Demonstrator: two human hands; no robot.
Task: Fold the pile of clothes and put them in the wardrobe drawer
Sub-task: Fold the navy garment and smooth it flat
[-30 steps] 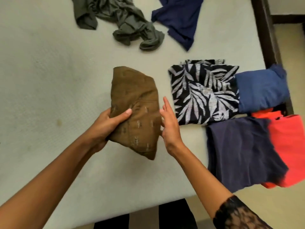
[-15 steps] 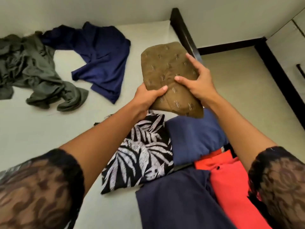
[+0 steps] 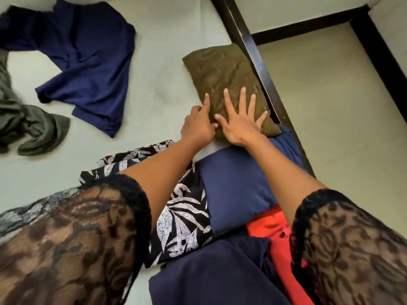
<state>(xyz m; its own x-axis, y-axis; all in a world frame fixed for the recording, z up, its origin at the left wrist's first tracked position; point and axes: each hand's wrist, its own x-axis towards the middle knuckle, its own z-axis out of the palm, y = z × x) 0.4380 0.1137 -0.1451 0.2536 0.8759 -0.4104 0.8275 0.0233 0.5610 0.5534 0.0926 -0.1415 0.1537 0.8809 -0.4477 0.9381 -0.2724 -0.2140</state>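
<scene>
A: Entry, head view. Where is the brown folded garment (image 3: 226, 84)?

B: It lies flat on the mattress (image 3: 167, 95) at the right edge. Its right side is against the dark bed frame (image 3: 259, 69). Its near corner touches the blue folded garment (image 3: 235, 188).

A: Hands?

B: The right hand (image 3: 240, 124) lies palm down on the near half of the brown piece, all 5 fingers straight and spread. The left hand (image 3: 198, 124) is at the near left edge. 1 finger, the index (image 3: 206, 100), is straight and laid on the cloth; the rest are curled. I cannot tell whether the curled ones pinch the edge. The 2 hands touch at the right thumb.

A: Folded pieces nearer the person?

B: There are 4. The blue one sits under the right forearm. The leaf-print folded garment (image 3: 182, 208) is just left of it, touching it and partly hidden by the left forearm. The red garment (image 3: 275, 234) is nearer than the blue one, by the bed edge. The dark navy garment (image 3: 215, 271) is nearest and covers the red one's left side.

A: Unfolded?

B: There are 2, on the far left of the mattress, well apart from the folded group. The navy shirt (image 3: 88, 62) is spread and rumpled. The olive green garment (image 3: 28, 124) is bunched just beside it at the left border of the view.

A: Other?

B: Black lace sleeves (image 3: 77, 238) cover both upper arms. Beige floor (image 3: 330, 106) shows right of the frame.
</scene>
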